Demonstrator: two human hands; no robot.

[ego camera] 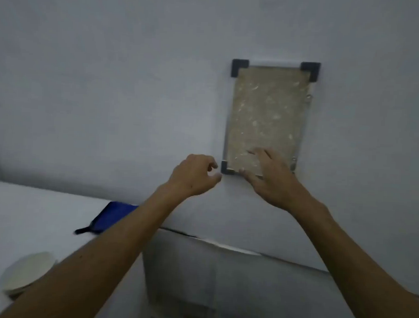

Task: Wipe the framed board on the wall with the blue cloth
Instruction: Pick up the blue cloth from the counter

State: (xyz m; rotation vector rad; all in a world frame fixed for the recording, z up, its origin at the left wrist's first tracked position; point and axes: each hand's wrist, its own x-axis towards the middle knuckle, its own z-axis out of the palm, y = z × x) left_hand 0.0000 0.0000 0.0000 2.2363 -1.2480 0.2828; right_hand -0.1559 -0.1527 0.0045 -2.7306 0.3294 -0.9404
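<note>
On the grey wall [135, 83] hangs the speckled beige framed board [265, 113] with dark corners. The right hand [270, 176] lies open on its lower part; the left hand [193, 175], loosely curled, holds nothing. The blue cloth [112, 217] lies on the white table [33, 211].

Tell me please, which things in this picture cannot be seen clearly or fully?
Head view only:
- framed board: lower right corner hidden by the right hand.
- blue cloth: right part hidden behind the left forearm.
- left hand: fingers curled and blurred; contact with the frame unclear.
- round pale object: blurred, partly covered by the forearm; its kind is unclear.
</note>
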